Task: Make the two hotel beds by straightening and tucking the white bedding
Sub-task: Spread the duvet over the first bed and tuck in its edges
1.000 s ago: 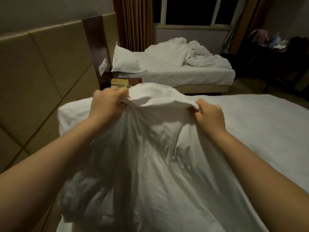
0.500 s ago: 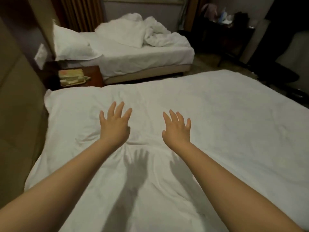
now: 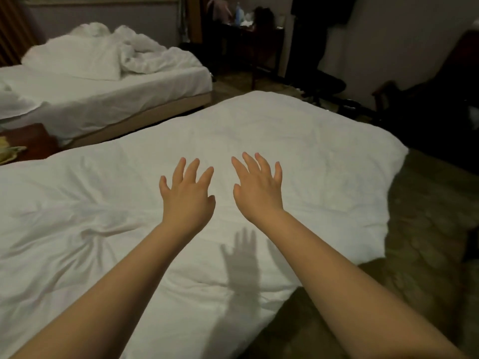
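Two bare hands reach out side by side over the near bed, both palm down with fingers straight and spread wide, holding nothing. The left hand and the right hand are close together but not touching. They hover above the white duvet, and the dark shadow of a spread hand falls on the cloth well apart from the hands themselves.

That duvet lies flat across the near bed, covering it from the left edge of the view to its far right corner. One edge hangs over the side towards the patterned brownish carpet. Soft creases gather in the cloth to the left of the left forearm, and the far half looks fairly smooth.

Beyond it stands the second bed with a white sheet and a tan base, still unmade. A crumpled white quilt is heaped at its far side, just beside a plump white pillow.

Between the beds, at the left edge, is a reddish-brown wooden nightstand with a yellowish item on it, too cut off to identify. At the back of the dim room a dark counter carries a pale blue bottle among blurred clutter.
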`<state>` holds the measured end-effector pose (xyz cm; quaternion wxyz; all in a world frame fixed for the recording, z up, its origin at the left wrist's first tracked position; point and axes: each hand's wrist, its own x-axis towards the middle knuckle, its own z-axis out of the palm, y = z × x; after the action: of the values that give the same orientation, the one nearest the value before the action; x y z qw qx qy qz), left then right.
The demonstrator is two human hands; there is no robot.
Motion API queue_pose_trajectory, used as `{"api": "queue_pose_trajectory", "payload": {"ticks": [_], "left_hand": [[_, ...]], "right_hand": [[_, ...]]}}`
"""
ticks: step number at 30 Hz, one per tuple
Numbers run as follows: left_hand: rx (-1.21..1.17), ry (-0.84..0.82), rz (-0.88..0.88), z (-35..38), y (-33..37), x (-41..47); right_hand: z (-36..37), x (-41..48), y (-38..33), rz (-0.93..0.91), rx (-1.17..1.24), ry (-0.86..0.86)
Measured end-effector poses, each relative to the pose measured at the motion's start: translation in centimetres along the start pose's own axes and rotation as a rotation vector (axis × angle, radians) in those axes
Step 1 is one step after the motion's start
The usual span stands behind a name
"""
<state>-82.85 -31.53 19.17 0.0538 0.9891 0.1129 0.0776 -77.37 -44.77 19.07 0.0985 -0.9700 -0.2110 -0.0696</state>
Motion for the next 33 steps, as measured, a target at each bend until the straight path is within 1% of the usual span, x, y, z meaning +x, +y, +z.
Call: {"api": "queue_pose_trajectory", "payload": {"ticks": [5, 8, 11, 14, 17, 22, 24, 27, 30, 32, 33], "left_hand": [[-0.054, 0.008, 0.045, 2.3, 13.2, -1.6], [-0.094, -0.002, 0.062, 3.8, 20.4, -2.9], [-0.115, -0.036, 0.083, 4.9, 25.9, -3.9], [-0.118, -0.054, 0.100, 5.9, 29.8, -3.8], [-0.126, -0.063, 0.135, 7.1, 33.2, -2.9], [-0.167, -0.087, 0.167, 12.1, 37.3, -1.1], [-0.179, -0.144, 0.159, 15.4, 38.2, -0.3], [-0.173, -0.321, 0.104, 21.2, 38.7, 0.8], [-0.200, -0.475, 0.003, 26.2, 38.7, 2.4], [-0.197, -0.512, -0.037, 28.6, 38.8, 3.4], [-0.196, -0.524, -0.036, 29.5, 39.0, 3.9]], "right_hand": [[-2.2, -5.3, 12.9, 0.035, -0.018, 0.000], [-2.9, -8.2, 20.5, 0.089, -0.051, -0.013], [-3.5, -10.7, 26.4, 0.144, -0.040, -0.057], [-3.7, -12.1, 30.7, 0.171, -0.034, -0.076], [-3.2, -12.8, 34.5, 0.247, -0.002, -0.099], [-0.1, -14.2, 39.7, 0.378, 0.071, -0.220], [1.9, -13.7, 42.0, 0.436, 0.131, -0.263], [6.1, -12.0, 45.9, 0.535, 0.192, -0.346], [11.5, -10.7, 49.1, 0.703, 0.341, -0.476], [15.0, -9.8, 50.9, 0.874, 0.540, -0.515], [16.2, -9.3, 51.6, 0.992, 0.655, -0.515]]}}
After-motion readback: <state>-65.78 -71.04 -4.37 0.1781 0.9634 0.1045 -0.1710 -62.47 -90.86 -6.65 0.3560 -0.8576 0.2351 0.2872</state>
